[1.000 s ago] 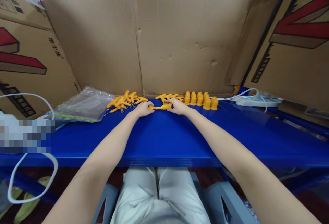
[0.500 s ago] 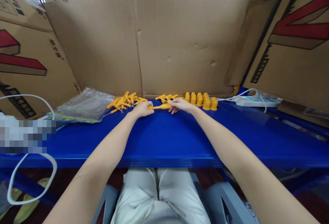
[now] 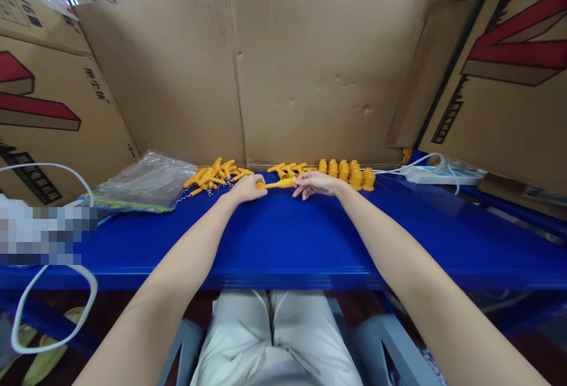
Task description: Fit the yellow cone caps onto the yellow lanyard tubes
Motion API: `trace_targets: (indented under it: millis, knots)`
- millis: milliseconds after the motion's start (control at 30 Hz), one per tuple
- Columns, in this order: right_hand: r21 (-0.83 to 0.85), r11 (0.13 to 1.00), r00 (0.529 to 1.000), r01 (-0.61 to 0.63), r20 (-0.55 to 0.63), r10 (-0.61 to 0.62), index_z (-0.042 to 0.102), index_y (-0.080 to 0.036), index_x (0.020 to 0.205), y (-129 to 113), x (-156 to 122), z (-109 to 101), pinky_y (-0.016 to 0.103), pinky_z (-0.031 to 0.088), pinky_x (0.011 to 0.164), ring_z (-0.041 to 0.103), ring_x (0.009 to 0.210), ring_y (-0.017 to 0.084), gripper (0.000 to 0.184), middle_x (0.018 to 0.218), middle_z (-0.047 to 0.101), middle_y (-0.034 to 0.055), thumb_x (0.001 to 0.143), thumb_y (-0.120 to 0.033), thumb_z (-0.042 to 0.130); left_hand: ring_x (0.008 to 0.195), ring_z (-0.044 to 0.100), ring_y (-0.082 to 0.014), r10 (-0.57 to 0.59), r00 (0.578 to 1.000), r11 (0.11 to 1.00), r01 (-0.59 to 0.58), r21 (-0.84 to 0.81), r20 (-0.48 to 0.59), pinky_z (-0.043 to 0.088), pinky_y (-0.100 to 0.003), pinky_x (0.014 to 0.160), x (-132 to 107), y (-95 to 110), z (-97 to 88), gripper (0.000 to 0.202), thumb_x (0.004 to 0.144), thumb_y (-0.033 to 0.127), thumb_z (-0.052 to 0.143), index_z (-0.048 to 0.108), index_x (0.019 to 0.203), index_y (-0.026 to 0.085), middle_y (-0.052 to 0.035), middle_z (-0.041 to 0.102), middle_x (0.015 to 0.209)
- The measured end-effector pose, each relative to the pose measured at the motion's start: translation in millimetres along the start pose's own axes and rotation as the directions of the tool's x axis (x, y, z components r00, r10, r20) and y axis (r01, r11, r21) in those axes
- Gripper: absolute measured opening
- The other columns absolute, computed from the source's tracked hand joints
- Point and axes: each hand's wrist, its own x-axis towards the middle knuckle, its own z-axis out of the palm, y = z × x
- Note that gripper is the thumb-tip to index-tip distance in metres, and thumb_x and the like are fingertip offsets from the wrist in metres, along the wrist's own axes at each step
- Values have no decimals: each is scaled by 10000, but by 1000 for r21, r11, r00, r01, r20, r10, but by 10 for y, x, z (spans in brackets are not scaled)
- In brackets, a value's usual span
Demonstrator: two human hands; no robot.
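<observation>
My left hand (image 3: 248,188) is closed on one end of a thin orange plastic piece (image 3: 279,184) that lies across the blue shelf (image 3: 283,238). My right hand (image 3: 316,183) rests at the piece's other end with fingers stretched out, fingertips touching or just beside it. Behind my left hand sits a heap of orange T-shaped parts with small chains (image 3: 217,173). A smaller heap of similar orange parts (image 3: 290,168) lies behind the held piece. A row of orange bell-shaped caps (image 3: 349,173) stands behind my right hand.
Cardboard sheets (image 3: 319,73) wall in the shelf at the back and both sides. A clear plastic bag (image 3: 142,182) lies at the left. A white power strip with cables (image 3: 438,173) sits at the right. A white cable (image 3: 53,291) loops at the near left.
My right hand has loosened from the orange piece and slid a little to the right, its fingers stretching out. My left hand has stayed in place on the piece.
</observation>
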Motion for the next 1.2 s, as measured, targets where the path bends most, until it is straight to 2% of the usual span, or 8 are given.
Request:
trace_targets:
  millis: [167, 267, 367, 533, 633, 833, 1067, 1200]
  knots:
    - [-60, 995, 997, -76, -16, 75, 540, -155, 771, 10, 67, 43, 158, 398, 317, 517, 321, 87, 453, 515, 651, 60, 933, -569, 452, 692, 588, -175, 20, 1000, 999, -20, 29, 2, 401, -268, 633, -2, 17, -20, 220, 660, 295, 591, 642, 855, 206, 5, 625, 673]
    - [-87, 989, 992, -116, -54, 111, 537, -156, 771, 7, 84, 73, 162, 364, 277, 506, 300, 93, 540, 486, 629, 61, 919, -649, 373, 713, 598, -185, 8, 1000, 999, -8, 43, 3, 404, -272, 641, -5, 25, -31, 225, 670, 307, 587, 641, 863, 205, -4, 640, 697]
    - [-59, 995, 996, -85, -35, 83, 538, -155, 894, -2, 47, 86, 171, 438, 328, 573, 373, 103, 460, 599, 682, 57, 910, -609, 460, 720, 603, -192, -12, 1000, 999, 11, 46, 4, 407, -278, 645, -12, 41, -42, 225, 673, 306, 584, 640, 862, 198, -14, 649, 711]
    - [14, 997, 996, 75, -50, -74, 534, -178, 1024, -1, -6, 76, 193, 559, 494, 669, 561, 101, 365, 836, 728, 30, 782, -316, 771, 675, 591, -181, -34, 999, 999, 33, 35, 10, 390, -273, 618, -21, 62, -44, 212, 676, 297, 586, 631, 859, 200, -6, 639, 679]
    - [7, 999, 998, 31, -57, -30, 575, -141, 901, -3, 12, 81, 186, 543, 467, 650, 519, 103, 285, 762, 729, 62, 831, -381, 710, 704, 599, -187, -14, 1000, 998, 14, 53, 2, 391, -274, 626, -23, 62, -43, 206, 680, 303, 589, 627, 857, 205, -11, 646, 702]
    - [-16, 999, 996, -36, -81, 35, 563, -142, 795, -23, 46, 116, 169, 461, 353, 576, 374, 102, 445, 596, 697, 81, 889, -576, 530, 755, 608, -206, -10, 1000, 997, 11, 74, -6, 406, -281, 652, -23, 69, -61, 232, 678, 336, 609, 634, 871, 211, -27, 658, 753]
    - [-17, 998, 995, -68, -77, 66, 522, -162, 900, -7, 65, 83, 192, 451, 331, 576, 377, 114, 480, 658, 711, 83, 892, -636, 447, 796, 619, -212, -21, 1000, 995, 23, 93, -20, 412, -273, 662, -21, 51, -59, 303, 697, 460, 619, 633, 887, 224, -28, 673, 795]
    - [-1, 1000, 996, -21, -89, 20, 523, -165, 1033, -5, 37, 65, 207, 510, 392, 638, 475, 120, 361, 829, 725, 74, 917, -507, 535, 770, 614, -207, -34, 999, 996, 34, 77, -7, 405, -272, 657, -21, 36, -61, 285, 698, 457, 619, 621, 854, 219, -30, 667, 773]
